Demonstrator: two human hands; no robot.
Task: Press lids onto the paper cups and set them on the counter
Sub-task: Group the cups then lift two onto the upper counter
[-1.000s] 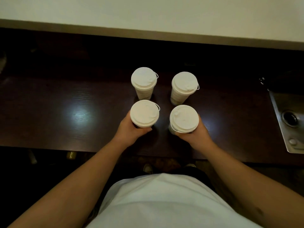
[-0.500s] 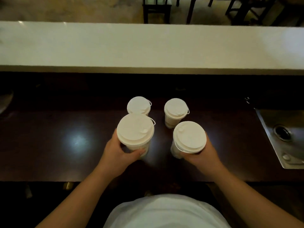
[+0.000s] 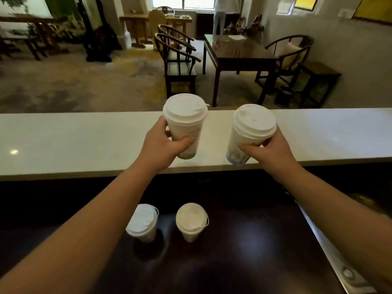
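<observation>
My left hand (image 3: 159, 145) grips a lidded white paper cup with a green base (image 3: 186, 124), held upright above the white counter (image 3: 74, 143). My right hand (image 3: 268, 152) grips a second lidded cup with a blue base (image 3: 248, 132), tilted slightly, over the counter's near edge. I cannot tell whether either cup touches the counter. Two more lidded cups stand on the dark lower worktop (image 3: 244, 251): one on the left (image 3: 143, 222) and one on the right (image 3: 192, 220).
A steel sink edge (image 3: 339, 262) runs along the lower right of the worktop. Beyond the counter are dark wooden chairs (image 3: 178, 62), a dark table (image 3: 239, 54) and a person standing by the window (image 3: 222, 15).
Both hands have lifted the two front cups off the dark worktop and carried them up and forward over the white counter. The view has tilted upward, showing the room.
</observation>
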